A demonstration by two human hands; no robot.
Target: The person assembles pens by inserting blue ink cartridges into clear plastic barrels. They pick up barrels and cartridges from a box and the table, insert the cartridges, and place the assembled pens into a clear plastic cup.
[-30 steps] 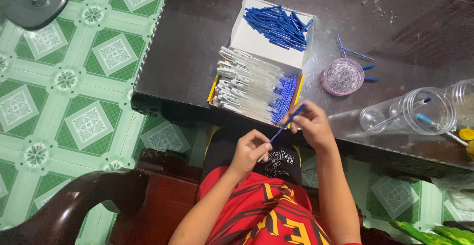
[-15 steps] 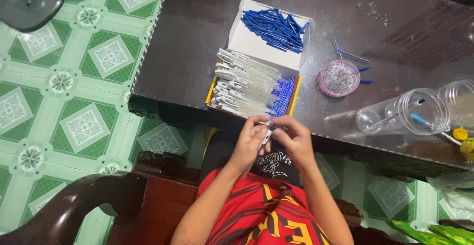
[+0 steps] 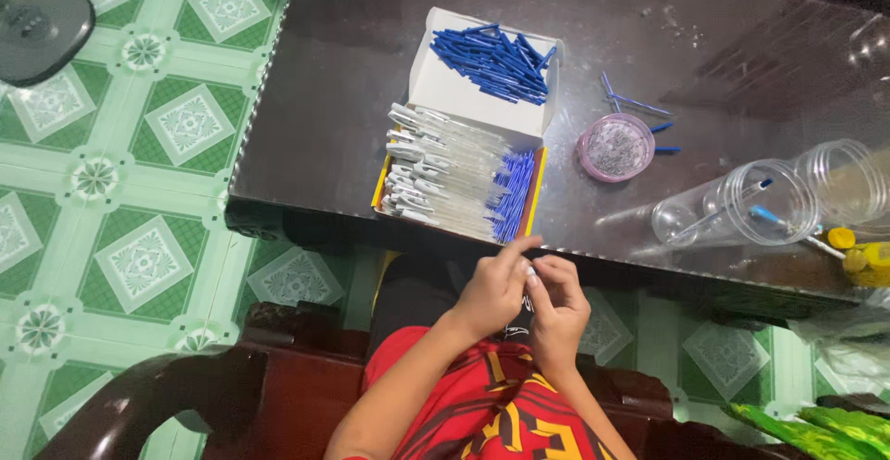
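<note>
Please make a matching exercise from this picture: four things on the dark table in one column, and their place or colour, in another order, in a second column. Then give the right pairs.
Things
1. loose blue pen parts
2. clear pens with blue tips
3. round pink container
4. clear plastic cup

Places or colours
A. lying on its side at the right
B. heaped in the white box lid
C. packed in rows in the yellow-edged box
D. standing between the boxes and the cup

Pairs: 1-B, 2-C, 3-D, 4-A
</note>
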